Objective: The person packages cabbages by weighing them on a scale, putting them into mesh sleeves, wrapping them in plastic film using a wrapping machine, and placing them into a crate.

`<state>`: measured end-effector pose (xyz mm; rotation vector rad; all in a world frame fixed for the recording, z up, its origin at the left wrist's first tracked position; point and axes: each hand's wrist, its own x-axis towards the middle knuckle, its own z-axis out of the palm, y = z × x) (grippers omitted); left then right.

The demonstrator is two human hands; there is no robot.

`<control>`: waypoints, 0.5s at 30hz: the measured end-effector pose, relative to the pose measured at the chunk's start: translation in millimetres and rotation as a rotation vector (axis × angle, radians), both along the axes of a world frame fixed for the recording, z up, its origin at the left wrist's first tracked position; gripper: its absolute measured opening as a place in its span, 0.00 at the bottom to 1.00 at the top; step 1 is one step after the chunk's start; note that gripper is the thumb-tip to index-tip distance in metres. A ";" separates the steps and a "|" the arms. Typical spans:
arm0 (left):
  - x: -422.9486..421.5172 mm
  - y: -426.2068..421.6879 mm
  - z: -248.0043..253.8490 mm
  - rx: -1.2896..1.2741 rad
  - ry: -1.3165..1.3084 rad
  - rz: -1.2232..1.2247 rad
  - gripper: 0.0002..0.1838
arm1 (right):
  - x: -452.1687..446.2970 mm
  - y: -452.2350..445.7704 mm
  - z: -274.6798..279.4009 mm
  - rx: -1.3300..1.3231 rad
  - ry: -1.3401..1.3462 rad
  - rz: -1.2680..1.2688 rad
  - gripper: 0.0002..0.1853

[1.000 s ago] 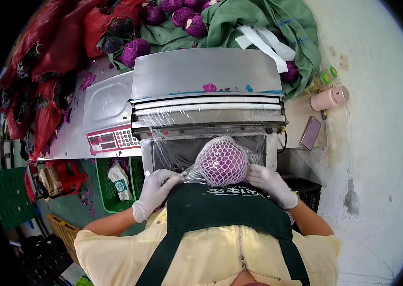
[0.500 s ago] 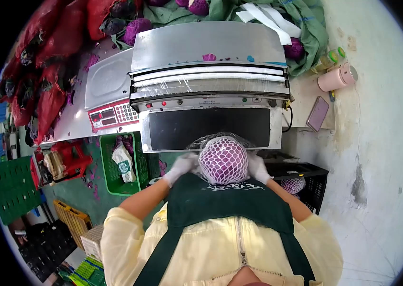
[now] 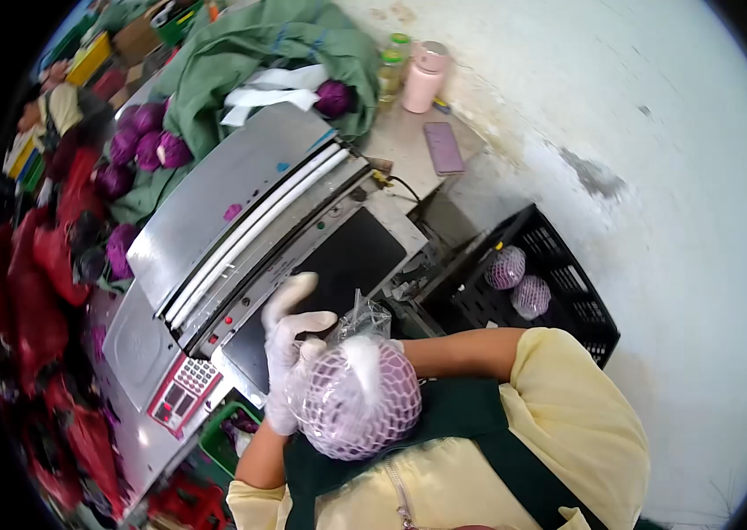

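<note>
A red cabbage (image 3: 357,415) in a white foam net and clear plastic film is held close against the dark green apron. My left hand (image 3: 283,353), in a white glove, is at its left side with fingers spread, overlapping the film. My gloved right hand (image 3: 398,346) is at the cabbage's far right side, mostly hidden behind it, and a blurred white patch lies across the top. Loose film stands up beyond the cabbage. Past the hands is the wrapping machine (image 3: 351,265) with its dark plate and white rollers.
Right of the machine, a black crate (image 3: 568,274) holds netted cabbages. A red-edged scale (image 3: 183,389) and red mesh sacks (image 3: 37,300) are at left. A phone (image 3: 444,147), pink bottle (image 3: 424,78) and jars line the wall. A green basket (image 3: 225,446) stands below the scale.
My view has turned toward the right, bringing the black crate into fuller sight. The cabbage has moved off the machine's front edge toward my chest. My left hand's fingers have spread.
</note>
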<state>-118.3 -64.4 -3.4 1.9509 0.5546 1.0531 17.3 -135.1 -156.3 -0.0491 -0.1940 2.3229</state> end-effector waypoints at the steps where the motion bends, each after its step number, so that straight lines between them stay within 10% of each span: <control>1: -3.2 -6.9 -1.5 -0.677 -0.203 -0.341 0.22 | -8.4 3.6 -8.2 0.080 -0.092 -0.022 0.17; 3: -1.4 -13.7 8.2 -1.032 -0.148 -0.441 0.22 | -3.8 2.3 -17.2 0.158 -0.187 -0.085 0.18; 5: 5.5 -7.7 7.2 -1.112 -0.128 -0.399 0.15 | 25.8 7.8 31.5 0.860 -1.164 -0.199 0.22; 7: 24.1 -8.3 -3.7 -1.248 -0.262 -0.305 0.11 | 71.5 -26.0 126.8 0.091 -0.802 -0.189 0.30; 10: 69.9 -13.5 -9.8 -1.151 -0.146 -0.174 0.11 | 85.7 -56.5 160.3 0.602 -0.964 -0.679 0.34; 15: 188.1 -57.6 -33.5 -0.981 -0.008 -0.175 0.16 | 183.4 -125.3 87.1 0.133 -0.547 -1.002 0.25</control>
